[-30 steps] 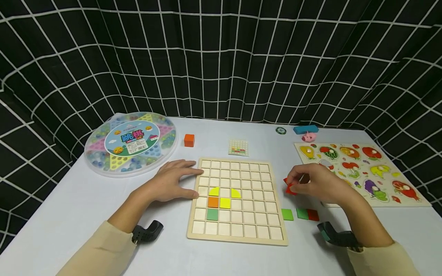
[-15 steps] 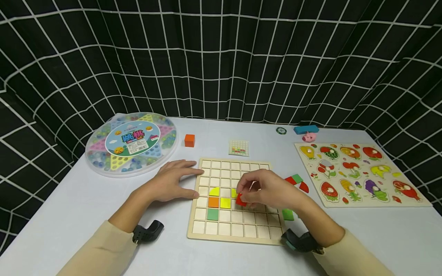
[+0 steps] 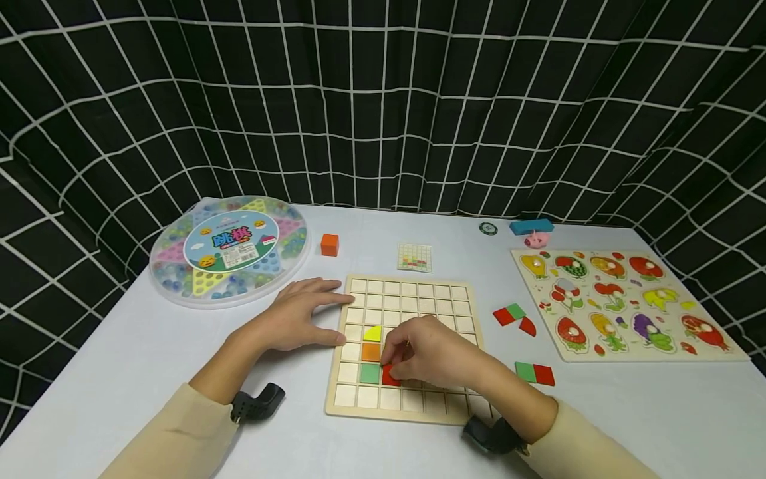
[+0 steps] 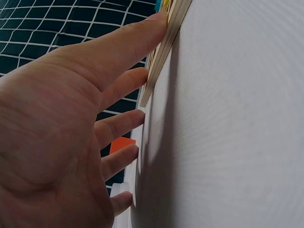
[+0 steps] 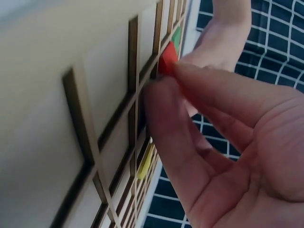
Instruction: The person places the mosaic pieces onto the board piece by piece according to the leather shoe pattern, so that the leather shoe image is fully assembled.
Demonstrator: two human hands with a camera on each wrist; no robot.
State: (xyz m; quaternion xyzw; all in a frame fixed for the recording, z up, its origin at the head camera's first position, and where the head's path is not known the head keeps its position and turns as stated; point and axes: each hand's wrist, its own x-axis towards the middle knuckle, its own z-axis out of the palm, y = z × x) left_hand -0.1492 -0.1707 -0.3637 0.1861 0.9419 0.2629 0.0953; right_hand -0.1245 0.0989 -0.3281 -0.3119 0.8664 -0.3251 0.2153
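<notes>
- White table (image 3: 149,346), bearing everything listed below, backed by a black curtain (image 3: 383,100) with a white grid.
- Round clear-lidded marble game (image 3: 229,249), far left; centre label printed with two large Chinese characters (smaller print too fine to read).
- Wooden grid board (image 3: 413,299), centre; cells holding a yellow tile (image 3: 372,332), an orange tile (image 3: 370,351) and a green tile (image 3: 369,373) in one column.
- Fruit-and-vegetable peg puzzle (image 3: 622,299), right; no legible writing.
- Left hand (image 3: 296,319), fingers straight and flat on the table, fingertips (image 4: 159,21) pressed against the board's left edge.
- Right hand (image 3: 427,352), a second ago out beside the peg puzzle, now brought across over the board's lower rows; thumb and fingers pinching a red tile (image 3: 390,376).
- Red tile, now lowered into the cell just right of the green one, tilted and not yet flat in the right-wrist view (image 5: 167,59); placement judged nearly complete.
- Loose red and green tiles (image 3: 512,315) and (image 3: 535,372), right of the board, uncovered since the hand crossed over.
- Small pattern card (image 3: 413,257), behind the board; coloured squares only.
- Orange cube (image 3: 329,245), beside the marble game.
</notes>
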